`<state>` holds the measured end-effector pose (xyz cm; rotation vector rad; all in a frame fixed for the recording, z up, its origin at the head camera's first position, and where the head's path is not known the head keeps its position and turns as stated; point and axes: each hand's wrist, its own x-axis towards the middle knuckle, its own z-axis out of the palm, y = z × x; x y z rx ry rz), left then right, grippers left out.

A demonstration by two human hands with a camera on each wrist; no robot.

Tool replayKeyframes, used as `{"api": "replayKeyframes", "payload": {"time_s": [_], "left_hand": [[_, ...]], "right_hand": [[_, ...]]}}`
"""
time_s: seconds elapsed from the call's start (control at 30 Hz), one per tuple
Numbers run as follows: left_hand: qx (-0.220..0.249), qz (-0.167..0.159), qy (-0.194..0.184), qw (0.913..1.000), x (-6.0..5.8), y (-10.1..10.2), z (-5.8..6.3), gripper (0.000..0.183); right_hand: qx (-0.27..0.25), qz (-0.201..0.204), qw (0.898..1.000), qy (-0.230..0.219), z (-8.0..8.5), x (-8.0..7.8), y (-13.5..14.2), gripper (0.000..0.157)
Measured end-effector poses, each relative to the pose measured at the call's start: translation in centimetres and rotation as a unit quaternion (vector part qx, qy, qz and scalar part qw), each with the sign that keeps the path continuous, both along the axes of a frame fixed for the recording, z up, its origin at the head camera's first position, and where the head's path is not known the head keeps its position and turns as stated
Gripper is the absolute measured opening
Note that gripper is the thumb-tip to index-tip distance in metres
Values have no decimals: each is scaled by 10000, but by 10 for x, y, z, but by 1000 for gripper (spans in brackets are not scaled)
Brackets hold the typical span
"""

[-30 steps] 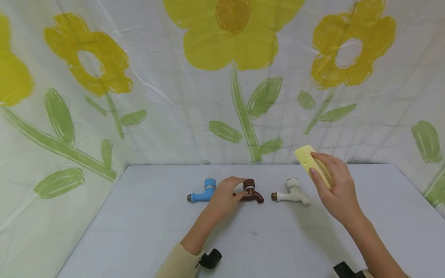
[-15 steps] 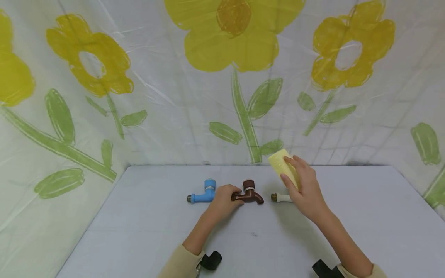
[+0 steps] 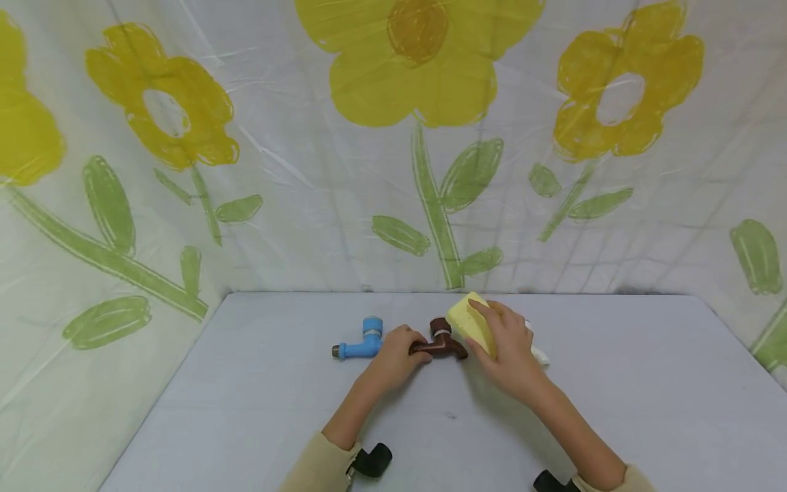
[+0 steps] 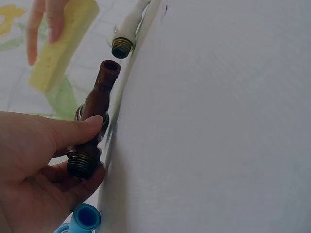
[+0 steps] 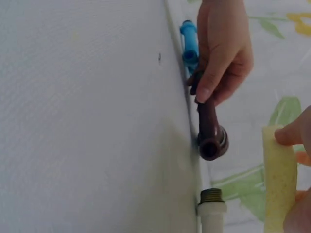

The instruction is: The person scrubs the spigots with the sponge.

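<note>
My left hand (image 3: 395, 357) pinches the threaded end of a dark brown faucet (image 3: 444, 347) on the table; in the left wrist view the thumb lies across the faucet (image 4: 95, 104). A yellow sponge (image 3: 472, 321) is gripped between the thumb and fingers of my right hand (image 3: 512, 352), just right of the brown faucet and above the table. In the right wrist view a gap shows between the sponge (image 5: 279, 179) and the brown faucet (image 5: 210, 128). Behind the right hand a white faucet (image 3: 539, 356) is mostly hidden in the head view.
A blue faucet (image 3: 359, 347) lies left of the left hand. All three faucets lie in a row toward the far edge of the white table (image 3: 258, 410). Behind it hangs a pale curtain (image 3: 295, 225) with yellow flowers.
My right hand has carried the sponge leftward and down, from beyond the white faucet to beside the brown one. The left hand has shifted from the brown faucet's top to its threaded end.
</note>
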<state>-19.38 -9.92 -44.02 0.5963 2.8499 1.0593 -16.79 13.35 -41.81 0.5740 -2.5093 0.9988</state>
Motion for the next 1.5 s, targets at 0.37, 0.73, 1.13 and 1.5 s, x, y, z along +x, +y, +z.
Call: {"api": "replayKeyframes", "payload": {"time_s": [0.37, 0.73, 1.13, 1.5], "left_hand": [[568, 94, 478, 9972, 3, -3, 7, 18], [1311, 107, 628, 9893, 18, -1, 38, 20], [1718, 119, 1132, 9785, 33, 4, 63, 20], [1857, 108, 1279, 9742, 37, 6, 69, 19]], "right_hand": [[141, -8, 9994, 309, -8, 0, 1, 54], [-88, -137, 9991, 399, 16, 13, 5, 52], [-270, 7, 9903, 1362, 37, 25, 4, 56], [-305, 3, 9875, 1546, 45, 29, 7, 57]]}}
